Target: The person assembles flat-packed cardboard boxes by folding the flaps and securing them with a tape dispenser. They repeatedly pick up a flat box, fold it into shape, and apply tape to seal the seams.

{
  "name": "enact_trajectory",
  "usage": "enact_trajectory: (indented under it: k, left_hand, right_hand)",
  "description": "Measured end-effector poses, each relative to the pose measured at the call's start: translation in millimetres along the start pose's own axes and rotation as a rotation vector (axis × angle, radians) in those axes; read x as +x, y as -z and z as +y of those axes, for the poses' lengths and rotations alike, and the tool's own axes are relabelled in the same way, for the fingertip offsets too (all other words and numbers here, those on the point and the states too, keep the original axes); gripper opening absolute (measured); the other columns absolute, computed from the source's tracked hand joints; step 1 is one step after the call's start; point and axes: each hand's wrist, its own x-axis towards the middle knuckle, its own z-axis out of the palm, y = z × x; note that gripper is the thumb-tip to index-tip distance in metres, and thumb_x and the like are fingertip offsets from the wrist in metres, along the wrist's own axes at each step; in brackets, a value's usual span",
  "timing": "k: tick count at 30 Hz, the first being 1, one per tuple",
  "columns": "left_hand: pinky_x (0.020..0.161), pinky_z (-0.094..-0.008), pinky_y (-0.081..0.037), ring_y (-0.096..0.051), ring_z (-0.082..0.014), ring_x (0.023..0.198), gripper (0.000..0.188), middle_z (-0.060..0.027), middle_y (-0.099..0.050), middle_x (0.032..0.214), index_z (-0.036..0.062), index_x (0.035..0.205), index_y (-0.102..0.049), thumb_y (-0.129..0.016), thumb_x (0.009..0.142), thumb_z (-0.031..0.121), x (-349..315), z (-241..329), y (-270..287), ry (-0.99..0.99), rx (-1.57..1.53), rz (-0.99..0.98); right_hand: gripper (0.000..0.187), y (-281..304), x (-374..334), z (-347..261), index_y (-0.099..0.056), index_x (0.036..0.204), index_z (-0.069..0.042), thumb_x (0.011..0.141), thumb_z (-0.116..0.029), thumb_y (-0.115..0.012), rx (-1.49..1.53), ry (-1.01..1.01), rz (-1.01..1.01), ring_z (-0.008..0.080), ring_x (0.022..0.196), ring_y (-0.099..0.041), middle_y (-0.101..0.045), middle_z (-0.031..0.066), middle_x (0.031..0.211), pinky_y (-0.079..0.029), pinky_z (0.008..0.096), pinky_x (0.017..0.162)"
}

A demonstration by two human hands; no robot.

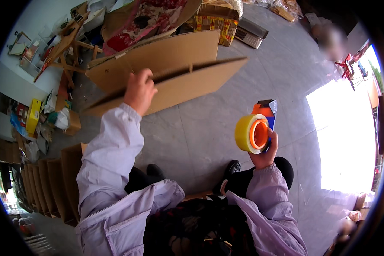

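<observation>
My left hand (140, 92) is closed over the upper edge of a folded-flat cardboard box (187, 87), its fingers curled at the gap between two brown panels. The nearer panel stands slightly apart from the farther one. In my right hand (265, 154) is a tape dispenser (263, 110) with an orange and blue body and a dark cutting end pointing away from me. A thick roll of yellowish tape (245, 134) sits on its orange hub. The dispenser is held over the floor, apart from the cardboard. My fingers behind its handle are partly hidden.
Several cardboard boxes (51, 183) stand in a row at the lower left. Beyond the held box lie a red patterned cloth (145, 21), a printed carton (217, 25) and a grey keyed device (249, 34). A wooden stand (68, 47) is at the far left. Bright light falls on the right floor.
</observation>
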Motion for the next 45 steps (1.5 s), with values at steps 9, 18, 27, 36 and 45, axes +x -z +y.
enact_trajectory:
  k: [9,18,27,36,45]
  left_hand:
    - [0.097,-0.0463,-0.041,-0.051,-0.0264,0.112,0.019,-0.0037,-0.054,0.117,0.0067,0.073,-0.060,-0.075,0.065,0.016,-78.7,106.8,25.2,-0.412,-0.126,0.067]
    - [0.086,-0.0400,-0.045,-0.056,-0.0222,0.097,0.019,-0.0028,-0.057,0.105,0.0097,0.078,-0.063,-0.073,0.063,0.017,-109.3,122.2,31.9,-0.597,-0.259,-0.005]
    - [0.072,-0.0347,-0.049,-0.062,-0.0227,0.083,0.016,-0.0064,-0.063,0.096,0.0089,0.085,-0.067,-0.071,0.072,0.017,-135.1,121.1,38.9,-0.686,-0.262,-0.075]
    - [0.089,-0.0416,-0.048,-0.064,-0.0314,0.094,0.032,-0.0168,-0.067,0.098,0.0064,0.110,-0.062,-0.070,0.081,0.017,-195.6,78.9,80.1,-0.119,-0.133,-0.112]
    - [0.085,-0.0454,-0.048,-0.058,-0.0474,0.099,0.092,-0.0308,-0.055,0.121,0.0160,0.153,0.001,-0.054,0.080,0.001,-185.0,48.7,77.0,0.634,-0.294,-0.493]
  right_hand:
    - [0.049,-65.4,-6.4,-8.5,-0.049,0.124,0.006,0.088,-0.027,-0.055,-0.089,-0.156,-0.172,0.0305,0.110,-0.059,-0.058,0.0195,0.121,-0.046,0.0429,0.099]
    - [0.044,-95.2,-11.1,16.8,-0.051,0.123,0.005,0.089,-0.023,-0.057,-0.282,-0.520,-0.166,0.0276,0.113,-0.058,-0.059,0.0176,0.121,-0.045,0.0432,0.102]
    - [0.036,-92.3,48.8,21.4,-0.057,0.115,0.001,0.088,-0.023,-0.061,-0.279,-0.171,-0.089,0.0240,0.102,-0.064,-0.065,0.0131,0.111,-0.050,0.0388,0.094]
    - [0.039,-56.4,85.3,-48.7,-0.055,0.121,0.000,0.089,-0.022,-0.061,-0.363,0.102,-0.081,0.0245,0.112,-0.060,-0.063,0.0132,0.118,-0.047,0.0397,0.100]
    - [0.039,28.9,25.5,-119.7,-0.056,0.116,0.005,0.092,-0.026,-0.058,-0.562,0.435,-0.060,0.0233,0.089,-0.062,-0.063,0.0120,0.094,-0.052,0.0413,0.087]
